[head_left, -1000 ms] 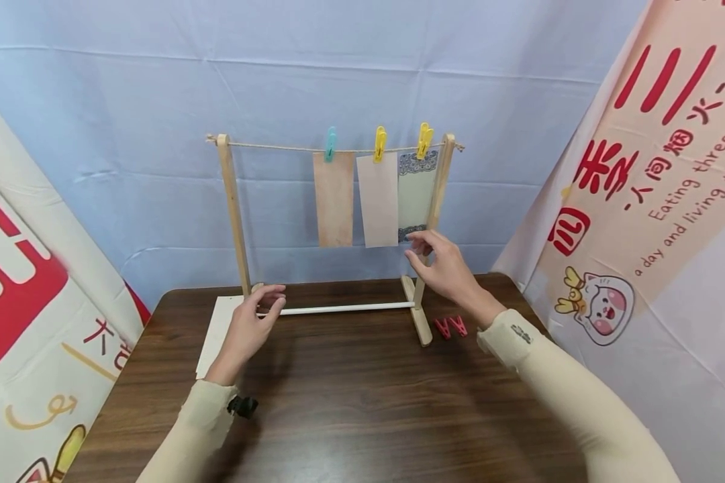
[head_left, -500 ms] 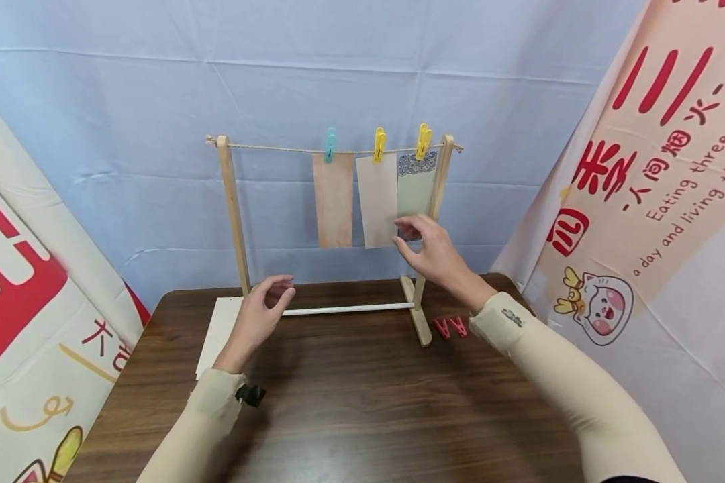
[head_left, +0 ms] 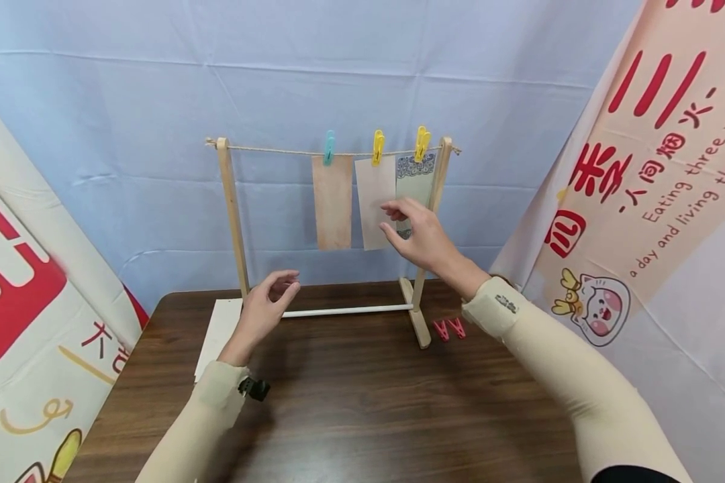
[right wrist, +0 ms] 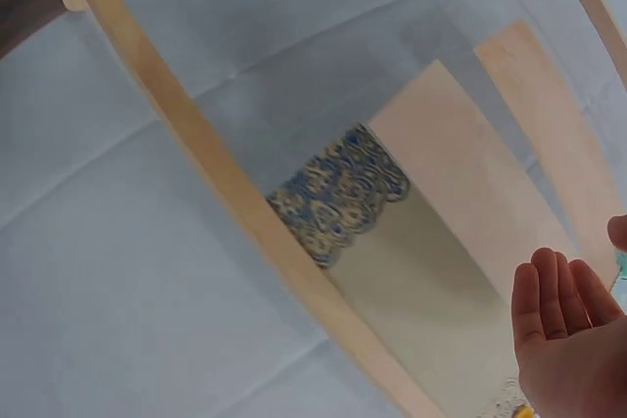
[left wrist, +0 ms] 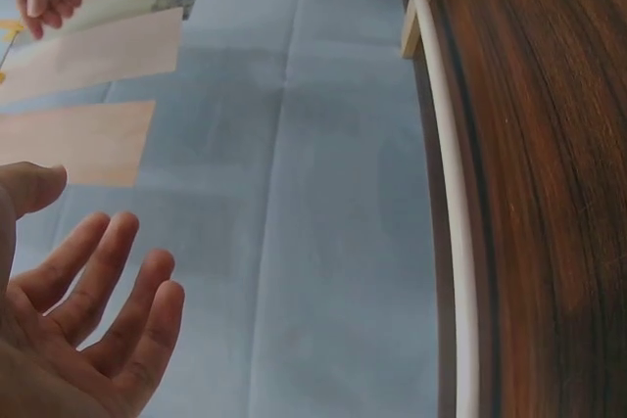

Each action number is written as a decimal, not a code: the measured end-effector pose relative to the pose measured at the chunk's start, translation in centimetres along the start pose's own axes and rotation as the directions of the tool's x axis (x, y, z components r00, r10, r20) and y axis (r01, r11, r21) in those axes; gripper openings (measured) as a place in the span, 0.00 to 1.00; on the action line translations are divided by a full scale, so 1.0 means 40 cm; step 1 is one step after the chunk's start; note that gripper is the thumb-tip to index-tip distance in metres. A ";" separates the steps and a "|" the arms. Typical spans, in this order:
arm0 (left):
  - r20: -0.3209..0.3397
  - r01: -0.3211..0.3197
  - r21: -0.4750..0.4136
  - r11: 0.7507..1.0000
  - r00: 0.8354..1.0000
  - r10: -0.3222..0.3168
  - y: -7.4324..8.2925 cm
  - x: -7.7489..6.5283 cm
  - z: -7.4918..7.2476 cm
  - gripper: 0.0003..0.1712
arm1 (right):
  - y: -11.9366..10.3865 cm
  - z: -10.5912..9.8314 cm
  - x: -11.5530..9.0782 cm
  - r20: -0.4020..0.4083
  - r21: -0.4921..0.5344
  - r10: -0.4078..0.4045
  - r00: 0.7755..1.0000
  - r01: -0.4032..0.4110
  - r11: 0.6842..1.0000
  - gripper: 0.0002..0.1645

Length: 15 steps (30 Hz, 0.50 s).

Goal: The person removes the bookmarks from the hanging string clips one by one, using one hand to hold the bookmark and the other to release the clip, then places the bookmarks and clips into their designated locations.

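Observation:
Three paper cards hang from a cord [head_left: 278, 149] on a wooden frame: a tan card [head_left: 332, 208] under a teal clothespin [head_left: 329, 147], a pale pink card [head_left: 371, 191] under a yellow clothespin [head_left: 377, 147], and a card with blue lace-like borders [head_left: 415, 182] under another yellow clothespin [head_left: 421, 144]. My right hand [head_left: 419, 231] is raised before the pink and bordered cards, fingers relaxed, holding nothing. Lower down, my left hand [head_left: 266, 308] hovers before the left post [head_left: 232, 215], loosely bent and holding nothing; its spread fingers [left wrist: 108, 301] show in the left wrist view.
White cards [head_left: 214, 335] lie on the brown table [head_left: 350, 396] beside the left arm. Two red clothespins [head_left: 449, 329] sit to the right of the frame's wooden foot [head_left: 421, 329]. A white rod [head_left: 347, 310] joins the posts low down. Cloth backdrops [head_left: 157, 87] stand behind.
My right hand has moved left and up, from the right post toward the pink card. My left hand has shifted slightly right and up. The hanging cards and clothespins stay as they were.

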<state>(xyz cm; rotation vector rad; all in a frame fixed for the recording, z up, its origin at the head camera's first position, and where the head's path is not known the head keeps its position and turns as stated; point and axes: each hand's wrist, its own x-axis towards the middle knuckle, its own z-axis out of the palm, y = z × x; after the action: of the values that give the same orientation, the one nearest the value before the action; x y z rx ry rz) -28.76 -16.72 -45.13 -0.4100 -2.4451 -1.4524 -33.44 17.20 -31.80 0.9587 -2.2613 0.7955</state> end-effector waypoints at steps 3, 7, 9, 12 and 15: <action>-0.006 -0.007 0.006 1.000 1.000 0.007 -0.001 0.008 0.003 0.19 | -0.008 -0.004 0.016 -0.005 -0.008 -0.029 1.000 0.029 1.000 0.20; 0.001 -0.022 -0.012 1.000 1.000 0.022 0.003 0.020 0.006 0.20 | -0.022 -0.011 0.040 -0.009 -0.001 -0.066 0.998 0.066 0.998 0.20; 0.005 -0.024 -0.025 0.999 1.000 0.024 0.007 0.026 0.007 0.19 | -0.028 -0.014 0.053 -0.013 -0.001 -0.086 0.996 0.086 0.996 0.20; 0.008 -0.020 -0.031 0.999 1.000 0.020 0.013 0.032 0.008 0.19 | -0.036 -0.018 0.072 -0.014 -0.001 -0.115 0.993 0.115 0.993 0.20; 0.009 -0.018 -0.027 0.999 1.000 0.018 0.015 0.038 0.010 0.19 | -0.042 -0.022 0.088 -0.013 -0.006 -0.135 0.991 0.135 0.991 0.19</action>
<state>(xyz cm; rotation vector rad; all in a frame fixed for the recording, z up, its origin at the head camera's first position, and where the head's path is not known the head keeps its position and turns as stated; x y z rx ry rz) -29.97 -15.94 -44.25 -0.4439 -2.4256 -1.4807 -34.01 15.34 -28.33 1.0877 -2.1604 0.7346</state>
